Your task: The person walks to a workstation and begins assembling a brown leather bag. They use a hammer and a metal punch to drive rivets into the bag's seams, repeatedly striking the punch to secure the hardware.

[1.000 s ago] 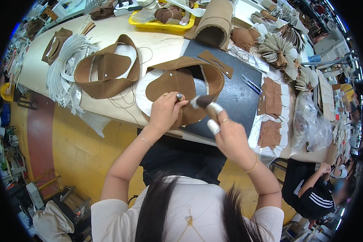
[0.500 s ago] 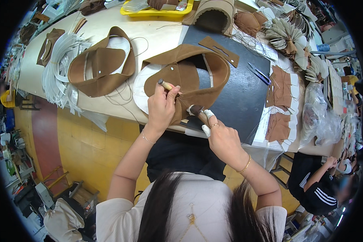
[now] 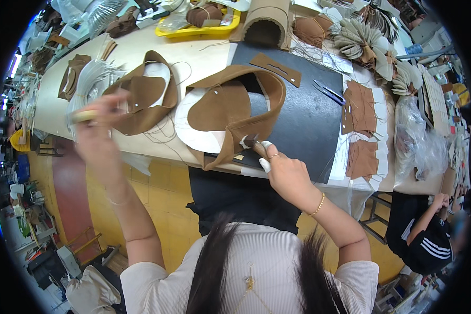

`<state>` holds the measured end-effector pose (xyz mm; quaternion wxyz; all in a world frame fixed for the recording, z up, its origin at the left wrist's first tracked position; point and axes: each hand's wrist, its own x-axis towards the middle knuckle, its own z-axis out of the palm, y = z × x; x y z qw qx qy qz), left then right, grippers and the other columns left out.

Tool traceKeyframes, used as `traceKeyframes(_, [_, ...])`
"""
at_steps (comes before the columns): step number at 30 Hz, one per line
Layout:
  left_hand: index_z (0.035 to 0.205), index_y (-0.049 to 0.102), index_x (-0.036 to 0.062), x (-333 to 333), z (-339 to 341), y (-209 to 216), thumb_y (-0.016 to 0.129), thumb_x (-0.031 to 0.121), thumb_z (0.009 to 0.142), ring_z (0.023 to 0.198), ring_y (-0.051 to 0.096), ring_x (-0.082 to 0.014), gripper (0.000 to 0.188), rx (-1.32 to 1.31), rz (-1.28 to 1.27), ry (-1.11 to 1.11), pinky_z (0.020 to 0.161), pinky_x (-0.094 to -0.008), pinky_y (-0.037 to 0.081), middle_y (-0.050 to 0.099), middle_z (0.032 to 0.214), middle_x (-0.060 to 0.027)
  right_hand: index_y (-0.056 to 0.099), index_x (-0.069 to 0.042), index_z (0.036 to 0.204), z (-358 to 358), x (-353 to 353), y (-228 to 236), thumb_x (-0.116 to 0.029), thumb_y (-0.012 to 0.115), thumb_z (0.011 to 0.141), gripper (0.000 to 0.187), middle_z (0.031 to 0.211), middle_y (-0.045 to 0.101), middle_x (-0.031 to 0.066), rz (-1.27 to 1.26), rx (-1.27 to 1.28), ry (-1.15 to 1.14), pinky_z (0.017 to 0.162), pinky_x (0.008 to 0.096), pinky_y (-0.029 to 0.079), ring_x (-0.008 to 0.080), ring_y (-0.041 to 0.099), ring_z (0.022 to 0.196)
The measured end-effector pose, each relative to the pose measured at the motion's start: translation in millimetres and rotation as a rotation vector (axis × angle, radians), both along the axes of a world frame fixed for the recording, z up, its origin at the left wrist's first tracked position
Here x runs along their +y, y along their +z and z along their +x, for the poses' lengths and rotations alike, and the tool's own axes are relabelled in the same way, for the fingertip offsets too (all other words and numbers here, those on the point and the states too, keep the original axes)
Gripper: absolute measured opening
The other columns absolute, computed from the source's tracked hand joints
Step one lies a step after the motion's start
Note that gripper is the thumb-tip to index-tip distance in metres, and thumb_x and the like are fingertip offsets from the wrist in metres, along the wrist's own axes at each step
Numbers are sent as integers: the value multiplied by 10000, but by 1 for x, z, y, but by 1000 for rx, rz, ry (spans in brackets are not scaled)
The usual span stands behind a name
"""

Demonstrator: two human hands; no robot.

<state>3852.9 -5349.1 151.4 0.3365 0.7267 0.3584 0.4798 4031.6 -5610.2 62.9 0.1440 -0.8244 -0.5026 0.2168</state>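
My left hand (image 3: 102,112), smeared by motion, is raised over the table at the left, in front of a brown leather piece (image 3: 146,94). A tool with a short pale wooden handle (image 3: 85,115) is in its grip. My right hand (image 3: 292,175), with white wraps on its fingers, is closed on a wooden-handled tool with a dark head (image 3: 250,142). That head rests at the near edge of another brown leather piece (image 3: 220,107), which has a white lining and curved open band. The piece lies partly on a black mat (image 3: 311,125).
Beside the left piece are white curved strips (image 3: 91,78). Purple-handled snips (image 3: 329,93) and a slotted brown strip (image 3: 276,69) lie on the mat. Brown leather cutouts (image 3: 360,107) and a plastic bag (image 3: 417,138) are at right. A yellow tray (image 3: 199,30) stands behind. Another person (image 3: 421,233) sits at right.
My left hand has swung left, away from the near leather piece, carrying its pale-handled tool. My right hand keeps its tool at the piece's near edge. The view has shifted slightly.
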Motion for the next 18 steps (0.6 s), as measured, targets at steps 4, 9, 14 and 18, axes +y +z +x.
traceKeyframes(4, [969, 624, 5, -54, 21, -62, 667, 145, 930, 783, 662, -133, 151, -32, -764, -410, 689, -262, 583, 651, 909, -71, 466, -3, 1222, 6, -3, 2, -201, 546, 958, 339, 874, 684, 220, 103, 121, -42, 585, 498, 533, 409, 663, 685])
traceKeyframes(9, [1045, 523, 4, -120, 45, -118, 587, 194, 989, 902, 690, -204, 208, -168, -807, -463, 767, -290, 581, 674, 954, -126, 472, 4, 1242, 3, 3, 8, -157, 579, 930, 367, 859, 679, 221, 323, 113, -109, 565, 488, 528, 409, 656, 661])
traceKeyframes(14, [1047, 512, 10, -114, 41, -127, 581, 227, 995, 804, 681, -168, 233, 31, -685, -385, 672, -245, 547, 665, 983, -128, 478, -12, 1248, 8, 31, 3, -143, 582, 919, 368, 889, 674, 190, 302, 9, -64, 523, 452, 530, 382, 661, 638])
traceKeyframes(18, [1038, 502, 21, -96, 43, -129, 594, 251, 989, 645, 672, -148, 252, 60, -746, -349, 528, -207, 505, 644, 972, -116, 484, -18, 1237, 10, 40, -4, -160, 572, 930, 349, 891, 660, 164, 169, -67, -94, 519, 444, 536, 364, 668, 632])
